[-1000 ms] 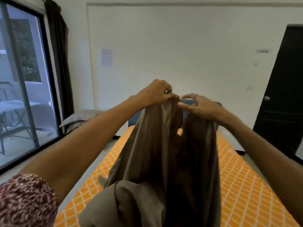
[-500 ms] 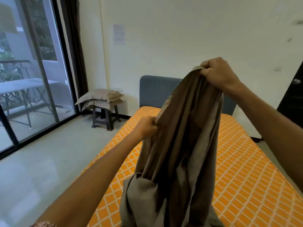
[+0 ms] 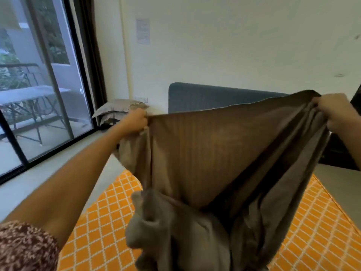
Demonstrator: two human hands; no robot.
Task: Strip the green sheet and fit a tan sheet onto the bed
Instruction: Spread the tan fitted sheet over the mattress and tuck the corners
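The tan sheet (image 3: 211, 153) hangs stretched between my two hands above the bed. My left hand (image 3: 134, 122) grips its top edge at the left. Higher up at the right, my right hand (image 3: 332, 110) grips a bunched corner. The sheet's lower part falls in crumpled folds onto the bare mattress (image 3: 101, 227), which is orange with a white lattice pattern. A blue-grey headboard (image 3: 195, 96) shows behind the sheet. No green sheet is in view.
Stacked pillows (image 3: 119, 110) rest on a stool in the corner left of the headboard. A glass sliding door (image 3: 39, 94) with a dark curtain fills the left wall. A dark door (image 3: 343, 153) is at the right. Pale floor lies left of the bed.
My hands have pulled apart, the left moving up and out, the right out to the right. The sheet has spread from a narrow hanging bundle into a wide taut panel.
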